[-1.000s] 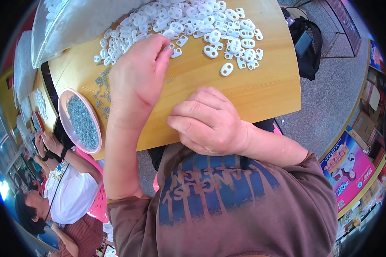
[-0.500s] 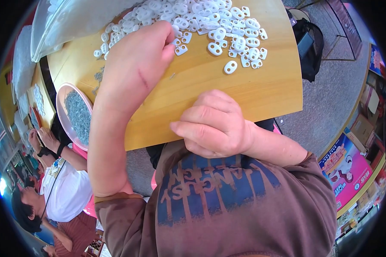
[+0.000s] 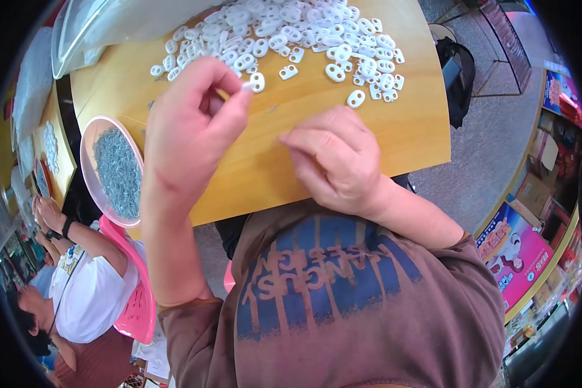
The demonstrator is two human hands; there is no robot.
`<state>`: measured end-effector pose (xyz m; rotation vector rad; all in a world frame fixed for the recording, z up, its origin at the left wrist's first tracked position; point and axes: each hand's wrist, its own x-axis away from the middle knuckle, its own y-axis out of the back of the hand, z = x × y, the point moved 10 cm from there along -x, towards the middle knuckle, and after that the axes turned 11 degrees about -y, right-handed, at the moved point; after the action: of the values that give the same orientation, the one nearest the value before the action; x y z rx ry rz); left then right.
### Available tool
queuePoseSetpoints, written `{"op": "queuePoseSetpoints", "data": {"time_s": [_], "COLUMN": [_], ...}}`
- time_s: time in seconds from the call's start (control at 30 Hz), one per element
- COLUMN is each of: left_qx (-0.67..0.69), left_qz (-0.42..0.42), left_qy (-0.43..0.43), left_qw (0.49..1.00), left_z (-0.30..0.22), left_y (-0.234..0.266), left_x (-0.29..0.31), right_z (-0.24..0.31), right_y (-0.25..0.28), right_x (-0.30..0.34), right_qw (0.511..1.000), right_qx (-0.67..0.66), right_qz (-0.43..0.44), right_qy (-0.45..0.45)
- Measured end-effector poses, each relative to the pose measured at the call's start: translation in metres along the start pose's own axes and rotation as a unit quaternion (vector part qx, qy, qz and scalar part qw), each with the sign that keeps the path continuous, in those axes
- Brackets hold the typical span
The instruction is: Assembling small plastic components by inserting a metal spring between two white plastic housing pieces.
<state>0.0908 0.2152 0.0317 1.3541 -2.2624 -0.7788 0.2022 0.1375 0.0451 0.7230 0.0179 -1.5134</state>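
Note:
Many small white plastic pieces with two holes, like cord-lock parts (image 3: 291,29), lie heaped on the wooden table (image 3: 394,132). My left hand (image 3: 191,123) is at the near side of this heap, thumb and forefinger pinched on a small white plastic piece (image 3: 247,85). Closer to my body, my right hand (image 3: 343,158) hovers at the table's near part with its fingers curled and the fingertips pressed together. Whatever lies inside them is too small or hidden to make out. A pink bowl (image 3: 88,169) holding thin grey metal bits, perhaps springs, stands beside my left forearm.
A large clear plastic bag (image 3: 77,45) rests at the far left of the table. To the left, another person (image 3: 90,284) works at a separate table near a pink chair (image 3: 139,297). A black bag (image 3: 456,84) is beyond the table's right edge.
My left hand has drawn back from the heap toward me, now with a white piece in its pinch. My right hand has risen slightly, its fingertips turned toward the left hand.

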Motion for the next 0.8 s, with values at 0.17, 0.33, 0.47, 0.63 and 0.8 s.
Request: {"op": "queuePoseSetpoints", "data": {"time_s": [0.17, 0.33, 0.47, 0.63, 0.8], "left_qx": [0.411, 0.511, 0.537, 0.541, 0.545], "left_qz": [-0.130, -0.126, -0.125, -0.134, -0.142], "left_qy": [0.117, 0.098, 0.099, 0.089, 0.091], "left_qw": [0.894, 0.845, 0.828, 0.826, 0.821], "left_z": [0.025, 0.026, 0.028, 0.035, 0.039], "left_y": [-0.003, -0.004, -0.002, -0.001, -0.001], "left_x": [0.052, 0.078, 0.085, 0.091, 0.095], "right_z": [0.010, 0.010, 0.007, 0.007, 0.000], "right_y": [-0.008, -0.030, -0.042, -0.044, -0.038], "right_x": [-0.017, -0.023, -0.020, -0.020, -0.025], "right_qw": [0.995, 0.977, 0.968, 0.964, 0.970], "right_qx": [0.094, 0.193, 0.215, 0.223, 0.200], "right_qz": [-0.015, 0.044, 0.094, 0.116, 0.129], "right_qy": [0.035, 0.085, 0.094, 0.089, 0.051]}}
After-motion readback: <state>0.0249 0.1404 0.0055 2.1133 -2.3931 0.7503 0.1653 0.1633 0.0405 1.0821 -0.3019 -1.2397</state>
